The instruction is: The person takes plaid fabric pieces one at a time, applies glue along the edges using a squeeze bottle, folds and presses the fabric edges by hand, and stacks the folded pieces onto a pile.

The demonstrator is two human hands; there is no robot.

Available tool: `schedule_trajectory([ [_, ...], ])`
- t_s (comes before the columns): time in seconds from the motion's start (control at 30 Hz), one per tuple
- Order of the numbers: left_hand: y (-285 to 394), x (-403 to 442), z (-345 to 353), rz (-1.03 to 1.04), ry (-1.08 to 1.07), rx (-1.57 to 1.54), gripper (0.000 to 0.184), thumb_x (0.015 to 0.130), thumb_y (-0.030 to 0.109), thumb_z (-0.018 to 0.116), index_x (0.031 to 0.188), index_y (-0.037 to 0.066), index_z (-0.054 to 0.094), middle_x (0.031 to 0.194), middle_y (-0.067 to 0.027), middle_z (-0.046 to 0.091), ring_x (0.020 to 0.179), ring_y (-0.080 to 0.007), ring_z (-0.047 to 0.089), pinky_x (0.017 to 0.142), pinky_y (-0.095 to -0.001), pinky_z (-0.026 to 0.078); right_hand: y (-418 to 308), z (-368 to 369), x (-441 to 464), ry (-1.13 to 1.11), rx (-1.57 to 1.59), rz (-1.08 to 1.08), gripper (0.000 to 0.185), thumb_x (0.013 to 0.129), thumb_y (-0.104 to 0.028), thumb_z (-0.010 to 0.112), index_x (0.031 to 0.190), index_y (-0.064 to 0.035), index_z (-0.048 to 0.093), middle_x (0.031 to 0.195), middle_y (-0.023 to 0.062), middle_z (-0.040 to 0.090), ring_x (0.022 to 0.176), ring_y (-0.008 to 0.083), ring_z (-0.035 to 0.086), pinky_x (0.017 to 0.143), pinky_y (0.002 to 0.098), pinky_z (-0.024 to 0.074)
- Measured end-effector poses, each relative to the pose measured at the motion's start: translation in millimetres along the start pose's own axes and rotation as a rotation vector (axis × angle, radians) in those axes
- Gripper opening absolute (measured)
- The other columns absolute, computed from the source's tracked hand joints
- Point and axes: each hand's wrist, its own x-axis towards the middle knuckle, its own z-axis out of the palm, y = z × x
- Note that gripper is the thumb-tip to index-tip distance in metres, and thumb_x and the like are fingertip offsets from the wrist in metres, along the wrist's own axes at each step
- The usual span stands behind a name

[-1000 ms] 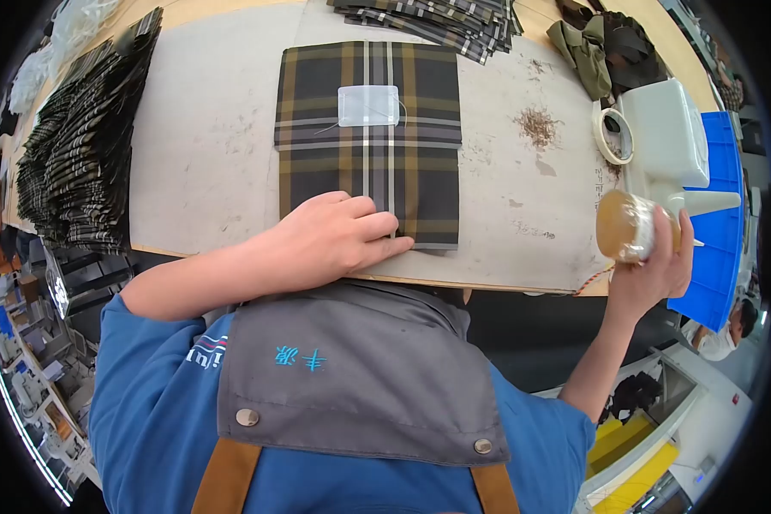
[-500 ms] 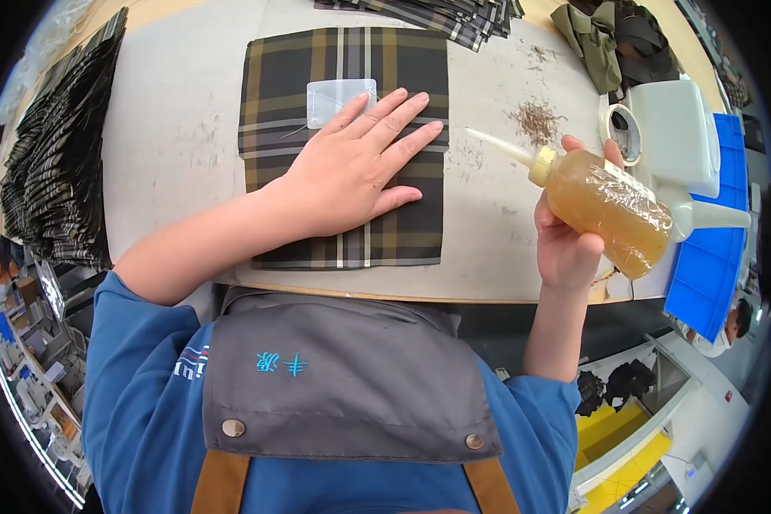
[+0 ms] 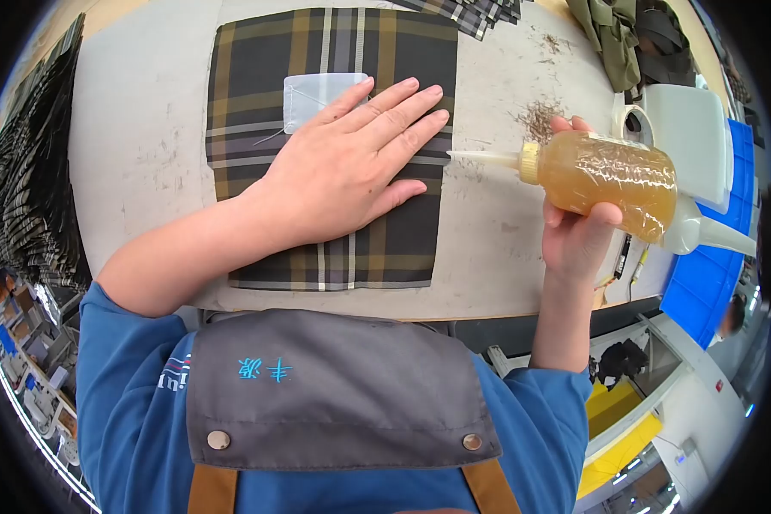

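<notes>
One plaid cloth [image 3: 403,236] lies on the table [image 3: 137,111] below my camera, a pale patch [image 3: 308,107] on its upper half. I see the left hand [image 3: 330,171] palm down over cloth and patch, fingers slightly apart, gripping nothing. The right hand [image 3: 574,244] is clamped around a sideways amber bottle [image 3: 608,180]; its nozzle points at the cloth's right edge, but I can't tell whether they touch. Beyond sit a tape roll [image 3: 647,128] and blue tray [image 3: 702,291].

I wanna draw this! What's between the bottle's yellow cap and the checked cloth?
In the head view, the pale nozzle points from the yellow cap toward the checked cloth.
</notes>
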Motion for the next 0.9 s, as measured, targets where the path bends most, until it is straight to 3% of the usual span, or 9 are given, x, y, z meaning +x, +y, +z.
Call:
schedule_trajectory([
  [0.4, -1, 0, -1, -0.006, -0.022, -0.018, 0.076, 0.089, 0.030, 0.073, 0.154, 0.009, 0.040, 0.161, -0.0085, 0.037, 0.150, -0.0264, 0.035, 0.123, -0.0462, 0.028, 6, 1, 1, 0.079, -0.062, -0.011, 0.120, 0.065, -0.080, 0.075, 0.142, 0.0069, 0.047, 0.137, 0.0272, 0.058, 0.080, 0.0035, 0.065, 0.050, 0.0126, 0.0456],
  [0.6, -1, 1, -1, -0.004, -0.024, -0.012, 0.077, 0.088, 0.030, 0.074, 0.154, 0.009, 0.039, 0.161, -0.0086, 0.037, 0.150, -0.0265, 0.035, 0.123, -0.0462, 0.029, 6, 7, 9, 0.116, -0.065, -0.091, 0.118, 0.067, -0.080, 0.074, 0.142, 0.0066, 0.047, 0.137, 0.0276, 0.059, 0.087, 0.0059, 0.068, 0.050, 0.0128, 0.0464],
  [0.8, -2, 1, -1, -0.006, -0.026, -0.026, 0.078, 0.088, 0.030, 0.074, 0.154, 0.009, 0.040, 0.161, -0.0089, 0.037, 0.150, -0.0268, 0.035, 0.122, -0.0463, 0.029, 5, 3, 7, 0.049, -0.072, -0.005, 0.118, 0.068, -0.080, 0.073, 0.143, 0.0058, 0.046, 0.137, 0.0270, 0.059, 0.092, 0.0082, 0.069, 0.050, 0.0126, 0.0468],
  [0.9, -1, 1, -1, -0.006, -0.024, -0.027, 0.078, 0.088, 0.030, 0.074, 0.154, 0.009, 0.040, 0.161, -0.0091, 0.038, 0.150, -0.0270, 0.035, 0.122, -0.0464, 0.029, 8, 8, 4, 0.147, -0.055, -0.068, 0.118, 0.068, -0.081, 0.072, 0.143, 0.0063, 0.046, 0.137, 0.0274, 0.059, 0.092, 0.0080, 0.069, 0.050, 0.0124, 0.0463],
])
